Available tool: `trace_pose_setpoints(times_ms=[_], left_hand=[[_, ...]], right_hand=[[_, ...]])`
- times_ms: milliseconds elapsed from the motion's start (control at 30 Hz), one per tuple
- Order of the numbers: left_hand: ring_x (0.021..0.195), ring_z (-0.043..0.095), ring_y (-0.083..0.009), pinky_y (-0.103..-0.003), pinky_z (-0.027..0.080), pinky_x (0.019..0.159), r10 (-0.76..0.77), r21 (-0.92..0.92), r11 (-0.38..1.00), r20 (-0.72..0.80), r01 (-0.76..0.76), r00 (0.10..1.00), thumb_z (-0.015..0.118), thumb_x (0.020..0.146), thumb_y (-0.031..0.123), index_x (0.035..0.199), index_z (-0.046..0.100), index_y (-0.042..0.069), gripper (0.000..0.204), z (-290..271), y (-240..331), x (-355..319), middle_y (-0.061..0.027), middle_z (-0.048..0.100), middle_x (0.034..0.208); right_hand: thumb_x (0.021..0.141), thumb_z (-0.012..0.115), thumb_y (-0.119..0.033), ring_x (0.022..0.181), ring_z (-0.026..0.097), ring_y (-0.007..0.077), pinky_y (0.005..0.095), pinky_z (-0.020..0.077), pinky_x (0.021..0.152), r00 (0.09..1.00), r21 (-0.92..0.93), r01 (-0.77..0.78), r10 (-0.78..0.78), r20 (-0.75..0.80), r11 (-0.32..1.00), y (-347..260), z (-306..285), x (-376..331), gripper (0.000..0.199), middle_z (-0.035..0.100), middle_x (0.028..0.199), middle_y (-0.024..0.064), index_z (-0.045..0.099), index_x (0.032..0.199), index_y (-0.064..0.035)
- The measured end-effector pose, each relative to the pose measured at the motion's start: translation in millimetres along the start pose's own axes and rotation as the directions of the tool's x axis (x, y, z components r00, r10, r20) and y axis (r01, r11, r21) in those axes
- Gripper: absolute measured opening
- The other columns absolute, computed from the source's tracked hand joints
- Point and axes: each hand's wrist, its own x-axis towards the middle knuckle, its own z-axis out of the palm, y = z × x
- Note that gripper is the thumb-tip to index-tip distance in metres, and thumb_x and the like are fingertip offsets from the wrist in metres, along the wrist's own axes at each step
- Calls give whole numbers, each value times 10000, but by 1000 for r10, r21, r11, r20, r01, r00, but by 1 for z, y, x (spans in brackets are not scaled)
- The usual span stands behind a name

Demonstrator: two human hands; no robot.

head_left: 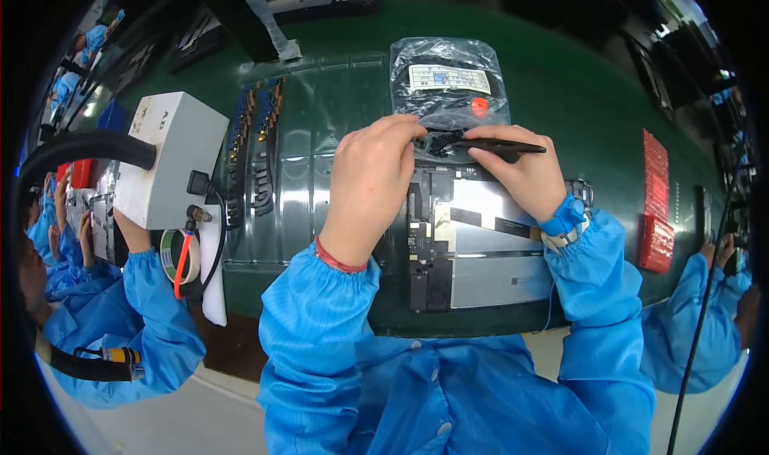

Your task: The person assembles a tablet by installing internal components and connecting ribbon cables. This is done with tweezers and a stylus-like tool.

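Note:
A clear plastic bag (pixel 448 54) with a white label and a round orange sticker lies in front of me, its mouth toward me. Small black parts (pixel 440 140) are gathered at that mouth. My left hand (pixel 370 179) is closed at the bag's left edge, thumb and forefinger pinching it. Between the thumb and fingers of my right hand (pixel 525 173) is a pair of black tweezers (pixel 506 145), tips pointing left among the black parts. Below both hands lies an opened flat device (pixel 493 275) with silver panels and a black frame; my right forearm partly covers it.
Left of my hands sits a clear plastic tray (pixel 312 134) with rows of small cable parts (pixel 258 134). Beyond it stand a white box (pixel 172 159) with a black hose and a tape roll (pixel 178 255). Red bubble wrap (pixel 656 203) lies right. Co-workers in blue sit on both sides.

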Motion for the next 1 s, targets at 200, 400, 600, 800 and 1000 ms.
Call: trace_pose_setpoints(times_ms=[200, 400, 600, 800, 1000], left_hand=[[850, 593, -282, -378, 448, 754, 15, -14, 1000, -38, -16, 999, 546, 745, 0, 863, 606, 31, 135, 3, -3, -2, -95, 625, 938], [855, 593, -279, -374, 446, 762, -9, -18, 1000, -28, 9, 1000, 540, 751, 9, 865, 607, 28, 133, 2, -2, -4, -92, 626, 940], [864, 593, -278, -373, 444, 772, -3, -14, 1000, -28, 3, 1000, 537, 751, 11, 865, 614, 28, 138, 4, -2, 0, -93, 628, 943], [918, 595, -309, -347, 476, 792, -39, 3, 999, 37, 39, 999, 558, 750, -16, 903, 621, 15, 168, -3, -3, 5, -139, 618, 996], [828, 608, -282, -369, 494, 733, 77, 38, 996, -63, -75, 995, 580, 678, 12, 815, 634, 46, 151, 3, -4, 3, -98, 634, 908]], right_hand=[[745, 662, -50, 787, 629, 177, 256, 492, 713, 995, 4, -68, 67, 69, 998, -6, -1, 1, 210, 649, 897, 113, 666, 956, -51], [737, 669, -75, 732, 640, 209, 281, 508, 668, 1000, 37, -6, 6, -4, 999, 3, 0, -4, 164, 656, 871, 117, 668, 899, -53], [743, 653, -73, 798, 633, 239, 287, 498, 723, 998, -48, 40, -38, 45, 998, 1, -5, -2, 161, 652, 884, 117, 658, 902, -52], [738, 647, -64, 799, 629, 264, 296, 492, 726, 996, -29, 62, -60, 63, 998, 0, -5, 5, 155, 651, 880, 122, 658, 892, -48], [746, 629, -18, 798, 615, 198, 276, 472, 733, 995, 33, 87, -85, -43, 996, -11, -15, -7, 143, 645, 863, 120, 653, 887, -10]])
